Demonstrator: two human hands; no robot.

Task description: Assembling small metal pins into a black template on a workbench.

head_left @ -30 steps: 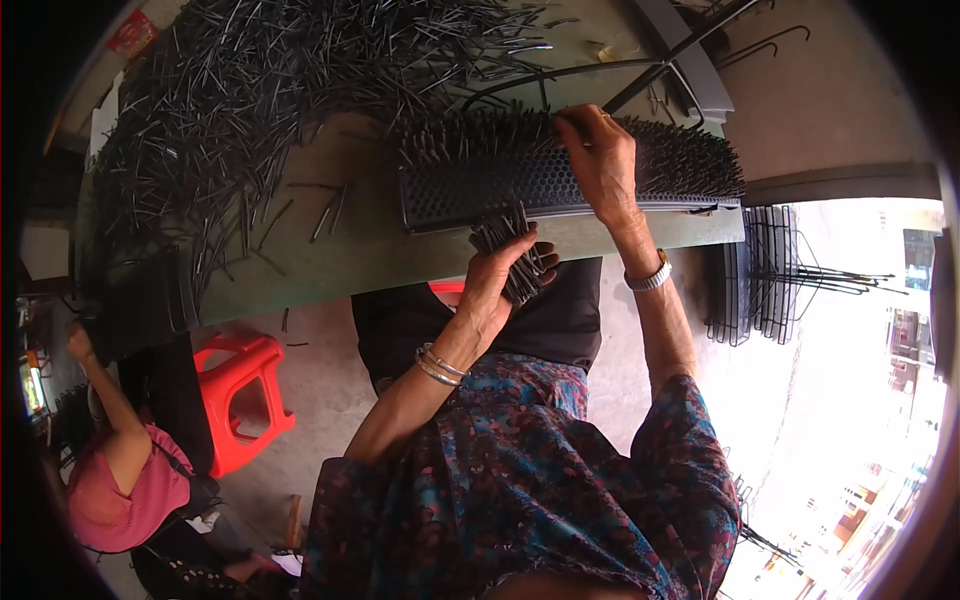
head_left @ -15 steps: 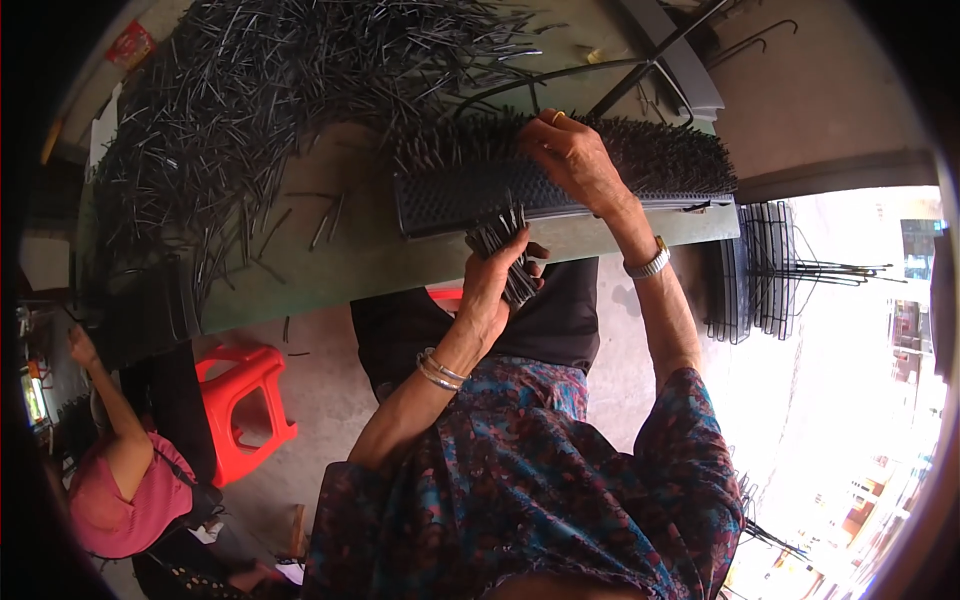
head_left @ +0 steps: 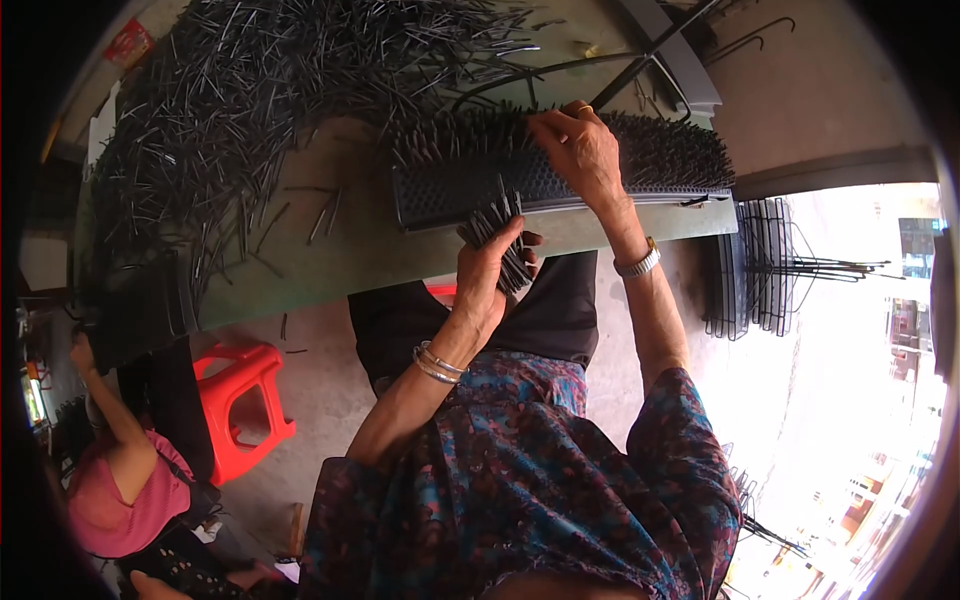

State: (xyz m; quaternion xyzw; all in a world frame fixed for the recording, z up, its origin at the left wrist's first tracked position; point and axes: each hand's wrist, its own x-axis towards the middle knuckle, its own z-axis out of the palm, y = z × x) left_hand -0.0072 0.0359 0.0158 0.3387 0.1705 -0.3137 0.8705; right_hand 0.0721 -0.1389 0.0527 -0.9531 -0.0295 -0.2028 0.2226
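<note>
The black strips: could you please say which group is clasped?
The small bundle in the left hand: the heap lies on the table; other strips stand in the perforated board.

Right hand (head_left: 588,158): fingertips blend into dark bristles (head_left: 665,150); pinched stick or not, can't tell.
Left hand (head_left: 482,268): fingers mostly hidden behind stick bundle (head_left: 486,224); count unclear.
Stick pile (head_left: 250,110): cut off at far edge.
Co-worker (head_left: 130,495), left: grip too small, dark.
Red patch (head_left: 440,289): mostly hidden by trousers (head_left: 385,325).
Outdoors (head_left: 830,400), right: washed out.

Red stool (head_left: 222,425) on floor (head_left: 325,400); person in pink top (head_left: 130,497) nearby; red packet (head_left: 130,44) upper left.
</note>
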